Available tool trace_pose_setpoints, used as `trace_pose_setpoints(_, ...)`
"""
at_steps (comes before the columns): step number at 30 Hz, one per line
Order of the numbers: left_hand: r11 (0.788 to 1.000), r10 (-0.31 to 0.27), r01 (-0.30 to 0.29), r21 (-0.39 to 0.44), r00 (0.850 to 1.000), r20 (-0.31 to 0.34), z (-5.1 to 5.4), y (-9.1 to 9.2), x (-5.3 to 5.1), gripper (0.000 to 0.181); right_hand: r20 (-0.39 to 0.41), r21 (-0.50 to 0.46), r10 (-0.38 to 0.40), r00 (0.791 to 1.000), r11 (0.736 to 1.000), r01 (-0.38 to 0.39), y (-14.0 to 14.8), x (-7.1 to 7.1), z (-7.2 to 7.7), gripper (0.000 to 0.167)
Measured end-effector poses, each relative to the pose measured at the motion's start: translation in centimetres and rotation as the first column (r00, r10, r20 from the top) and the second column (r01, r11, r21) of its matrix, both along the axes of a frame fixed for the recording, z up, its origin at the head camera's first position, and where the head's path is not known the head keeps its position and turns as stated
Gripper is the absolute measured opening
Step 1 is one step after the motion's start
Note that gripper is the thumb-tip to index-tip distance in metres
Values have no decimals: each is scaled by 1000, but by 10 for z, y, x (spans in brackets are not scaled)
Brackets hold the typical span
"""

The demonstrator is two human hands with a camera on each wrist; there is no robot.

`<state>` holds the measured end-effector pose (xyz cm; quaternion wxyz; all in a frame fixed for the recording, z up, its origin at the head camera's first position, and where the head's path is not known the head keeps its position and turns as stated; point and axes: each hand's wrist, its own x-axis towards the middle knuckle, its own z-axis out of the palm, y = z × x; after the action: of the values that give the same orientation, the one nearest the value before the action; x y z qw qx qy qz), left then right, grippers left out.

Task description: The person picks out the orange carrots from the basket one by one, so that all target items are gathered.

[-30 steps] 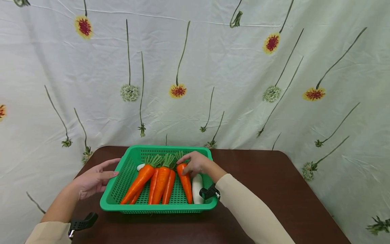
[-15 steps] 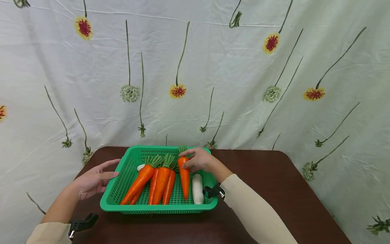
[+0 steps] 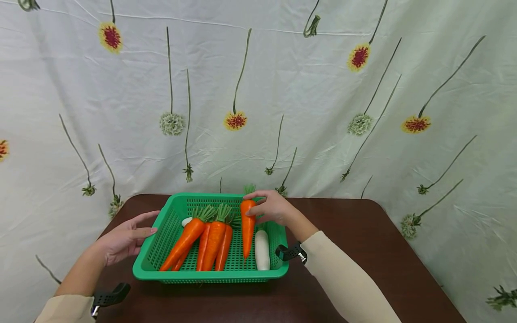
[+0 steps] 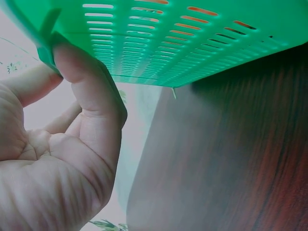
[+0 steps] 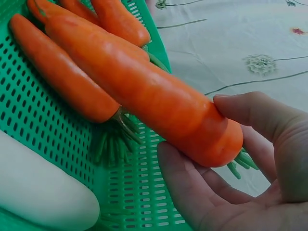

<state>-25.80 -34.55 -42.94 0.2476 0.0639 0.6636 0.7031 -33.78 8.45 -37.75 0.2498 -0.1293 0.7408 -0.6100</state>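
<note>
Head view: right hand (image 3: 275, 209) above basket (image 3: 202, 275), carrot (image 3: 247, 229) in its grip; left hand (image 3: 124, 237) alongside, rim (image 3: 146, 246) apparently pinched.

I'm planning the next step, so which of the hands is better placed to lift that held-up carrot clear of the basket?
Probably the right hand: it pinches the carrot near its thick end. The left hand touches the left edge of the green basket, with other carrots lying between.
</note>
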Motion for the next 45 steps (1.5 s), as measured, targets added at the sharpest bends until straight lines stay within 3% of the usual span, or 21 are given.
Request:
trace_pose_setpoints(17,1000,2,-2,12,1000,1,-3,2,1,72,-37,-108,-121,992,987,116,17,13,5,52)
trace_pose_setpoints(29,1000,12,-12,11,1000,2,-4,0,-2,74,-57,-179,-247,967,956,234,33,25,5,52)
trace_pose_setpoints(45,1000,25,-25,8,1000,-5,-4,0,1,70,-57,-263,-332,942,915,306,55,38,4,50)
